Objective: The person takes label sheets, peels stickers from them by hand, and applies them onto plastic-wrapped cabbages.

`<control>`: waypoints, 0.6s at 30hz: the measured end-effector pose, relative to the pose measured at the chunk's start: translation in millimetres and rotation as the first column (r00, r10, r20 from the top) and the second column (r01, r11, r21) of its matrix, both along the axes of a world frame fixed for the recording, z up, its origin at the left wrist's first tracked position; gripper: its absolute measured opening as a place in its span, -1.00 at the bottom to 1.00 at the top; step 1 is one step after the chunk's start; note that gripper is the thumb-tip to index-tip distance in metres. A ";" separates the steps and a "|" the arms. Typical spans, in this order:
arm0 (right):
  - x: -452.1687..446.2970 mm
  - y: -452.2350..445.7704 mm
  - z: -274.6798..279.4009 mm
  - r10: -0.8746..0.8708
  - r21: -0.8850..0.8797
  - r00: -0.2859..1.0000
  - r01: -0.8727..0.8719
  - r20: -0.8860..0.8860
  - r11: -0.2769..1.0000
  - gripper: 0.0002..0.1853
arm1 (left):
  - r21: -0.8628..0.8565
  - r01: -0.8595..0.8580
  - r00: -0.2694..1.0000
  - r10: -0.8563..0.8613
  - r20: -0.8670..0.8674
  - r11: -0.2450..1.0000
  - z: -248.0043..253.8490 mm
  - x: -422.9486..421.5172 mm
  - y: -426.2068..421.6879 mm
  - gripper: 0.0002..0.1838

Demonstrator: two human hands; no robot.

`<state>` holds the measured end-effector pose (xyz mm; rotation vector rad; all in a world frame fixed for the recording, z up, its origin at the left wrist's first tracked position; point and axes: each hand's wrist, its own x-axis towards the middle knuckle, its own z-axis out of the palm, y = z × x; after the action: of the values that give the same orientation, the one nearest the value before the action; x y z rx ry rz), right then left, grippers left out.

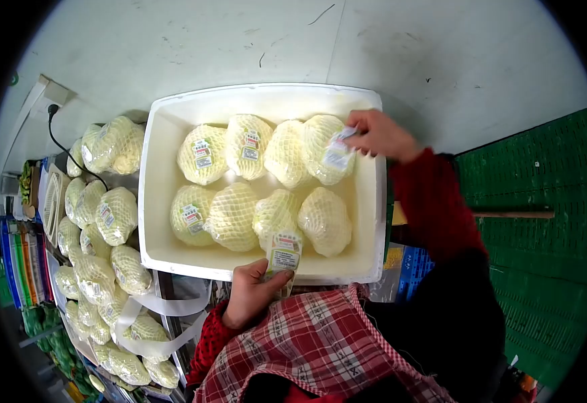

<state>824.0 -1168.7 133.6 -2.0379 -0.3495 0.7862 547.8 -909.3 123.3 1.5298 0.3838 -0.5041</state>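
Note:
My left hand [253, 292] is closed on a strip of printed labels [285, 251] at the near rim of a white foam box [260, 93]. Between the fingertips of my right hand [382, 134] is a single printed label [338, 150], over the far right net-wrapped produce piece [320, 129]. Whether the label touches that piece I cannot tell. Several pale pieces in foam nets and clear film lie in two rows in the box. Labels show on the far left piece [191, 171], its neighbour [239, 164] and the near left piece [184, 236]. The label strip partly covers another piece [276, 209].
More net-wrapped pieces [95, 275] are heaped left of the box, with white straps [149, 346] over some. A black cable [62, 144] runs down from a wall socket. Green crates [542, 269] stand at the right; a pale wall [239, 47] is behind.

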 end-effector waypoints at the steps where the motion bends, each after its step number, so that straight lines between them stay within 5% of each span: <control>1: 17.5 -9.1 2.6 0.000 -0.156 1.000 -0.002 -0.016 0.988 -0.75 | 0.053 0.035 0.999 -0.036 0.019 0.998 -0.6 0.4 -0.6 -0.80; 5: 49.7 4.7 -28.8 0.187 -0.361 0.982 -0.171 0.010 0.917 -0.76 | -0.042 -0.042 0.995 0.045 0.087 0.998 11.2 11.1 2.7 -0.76; 7: 59.0 20.1 -39.1 0.355 -0.640 0.926 -0.194 0.132 0.744 -0.78 | 0.036 -0.013 0.928 -0.001 0.373 0.999 12.1 12.1 8.9 -0.77; 9: 70.7 24.5 -65.4 0.373 -0.655 0.922 -0.219 0.104 0.724 -0.78 | 0.007 -0.046 0.927 0.040 0.372 0.999 18.3 12.6 11.5 -0.75; 11: 85.5 15.1 -123.2 0.661 -0.786 0.656 -0.164 0.365 0.596 -0.71 | -0.027 -0.073 0.927 0.078 0.367 0.997 18.8 14.4 15.4 -0.73; 13: 71.8 26.7 -101.4 0.514 -0.783 0.704 0.096 0.490 0.615 -0.69 | 0.018 -0.088 0.916 0.074 0.395 0.996 15.6 10.3 20.7 -0.72; 14: 62.4 32.1 -93.0 0.464 -0.726 0.655 0.195 0.597 0.659 -0.71 | -0.015 -0.111 0.919 0.109 0.378 0.994 17.8 10.0 20.5 -0.72; 16: 1.8 52.3 -38.8 0.337 -0.459 0.719 -0.027 0.608 0.888 -0.72 | 0.054 -0.087 0.918 0.059 0.391 0.995 10.1 10.0 24.8 -0.71; 17: -22.0 56.8 -39.0 0.268 0.069 0.924 -0.297 0.273 0.953 -0.64 | 0.128 -0.047 0.915 -0.009 0.402 0.991 8.3 8.1 25.6 -0.70; 18: -54.4 70.2 -17.0 0.367 0.195 0.924 -0.382 0.111 0.903 -0.60 | 0.104 -0.041 0.921 -0.003 0.390 0.994 6.2 9.4 24.1 -0.71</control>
<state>769.7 -1098.5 116.6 -1.8204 -0.8517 0.8646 557.2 -885.2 129.5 1.6880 0.1174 -0.1541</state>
